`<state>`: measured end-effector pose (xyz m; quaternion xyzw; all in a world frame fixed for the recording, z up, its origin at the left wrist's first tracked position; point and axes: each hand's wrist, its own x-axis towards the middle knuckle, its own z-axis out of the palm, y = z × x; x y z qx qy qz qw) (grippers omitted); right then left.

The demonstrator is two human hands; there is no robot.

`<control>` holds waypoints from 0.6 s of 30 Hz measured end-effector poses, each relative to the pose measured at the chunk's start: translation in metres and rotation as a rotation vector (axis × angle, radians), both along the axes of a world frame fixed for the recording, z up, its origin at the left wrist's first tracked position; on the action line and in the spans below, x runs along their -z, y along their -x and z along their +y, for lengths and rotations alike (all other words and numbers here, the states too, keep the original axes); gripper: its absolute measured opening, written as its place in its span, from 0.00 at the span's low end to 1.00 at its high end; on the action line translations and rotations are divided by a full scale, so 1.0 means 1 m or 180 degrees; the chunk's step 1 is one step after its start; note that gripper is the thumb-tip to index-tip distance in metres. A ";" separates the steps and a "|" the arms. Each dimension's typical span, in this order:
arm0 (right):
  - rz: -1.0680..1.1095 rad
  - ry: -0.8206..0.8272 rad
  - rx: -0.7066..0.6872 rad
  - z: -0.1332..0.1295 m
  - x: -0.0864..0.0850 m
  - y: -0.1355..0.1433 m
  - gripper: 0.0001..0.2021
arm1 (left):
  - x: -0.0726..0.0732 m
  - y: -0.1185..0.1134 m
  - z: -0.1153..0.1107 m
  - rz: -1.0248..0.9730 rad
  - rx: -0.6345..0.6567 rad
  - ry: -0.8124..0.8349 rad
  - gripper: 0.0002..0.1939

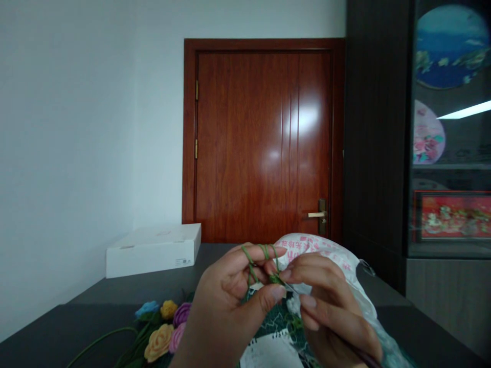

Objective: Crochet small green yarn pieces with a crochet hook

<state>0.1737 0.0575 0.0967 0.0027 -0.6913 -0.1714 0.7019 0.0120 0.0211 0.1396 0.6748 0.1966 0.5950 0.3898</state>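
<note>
Pinched grip of the right hand steadies a slim hook at a small green piece by the left hand; whether the left thumb presses it, I can't tell. Green yarn winds round the left index finger, presumably for tension. Yarn-like flowers lie aside on the counter.

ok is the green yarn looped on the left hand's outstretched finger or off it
On it: strands of green yarn cross the outstretched finger of the left hand, one running down to the small green piece.
</note>
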 end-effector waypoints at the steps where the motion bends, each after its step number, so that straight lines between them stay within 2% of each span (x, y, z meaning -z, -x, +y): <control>1: 0.0148 0.0080 -0.0164 0.001 -0.001 0.005 0.11 | 0.001 -0.001 0.001 -0.0036 0.0032 -0.0015 0.15; 6: 0.0692 0.0860 -0.1047 0.001 -0.005 0.026 0.02 | 0.004 -0.004 0.003 -0.0225 0.0123 -0.0154 0.17; 10: 0.0865 0.1435 -0.1935 -0.001 -0.009 0.031 0.04 | 0.003 -0.006 0.002 -0.0324 0.0134 -0.0315 0.17; 13: 0.0810 0.1732 -0.2424 -0.003 -0.011 0.030 0.05 | 0.002 -0.006 0.001 -0.0282 0.0132 -0.0420 0.18; 15: 0.0751 0.1854 -0.2637 -0.004 -0.012 0.029 0.05 | 0.002 -0.007 0.000 -0.0218 -0.0045 -0.0548 0.18; 18: 0.0686 0.1975 -0.2893 -0.005 -0.012 0.026 0.06 | 0.002 -0.006 0.000 0.0082 -0.0618 -0.1085 0.17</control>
